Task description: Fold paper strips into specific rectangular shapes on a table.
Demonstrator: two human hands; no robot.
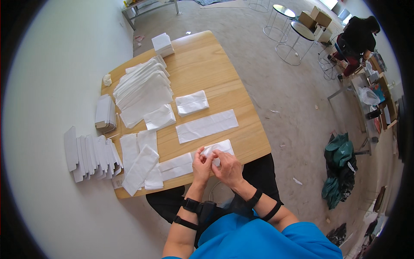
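At the table's front edge my left hand (202,167) and my right hand (229,168) meet, fingertips pinched close together. Between and beyond them is a thin white paper-like sheet (226,148), its surface creased, with part of it hidden by my fingers. A white strip (176,167) lies flat to the left of my left hand. Farther back rests another long, creased strip (208,126). Behind that sits a neat stack of folded white sheets (192,103). Several loose white sheets (140,162) overlap at the front left.
A large fanned pile of white sheets (144,86) covers the wooden table's (215,69) back left. White cartons (105,113) and flattened ones (88,157) line the wall side; a white box (162,44) stands behind. Stools (302,31), dark green bags (338,162) and a seated person (360,36) are right.
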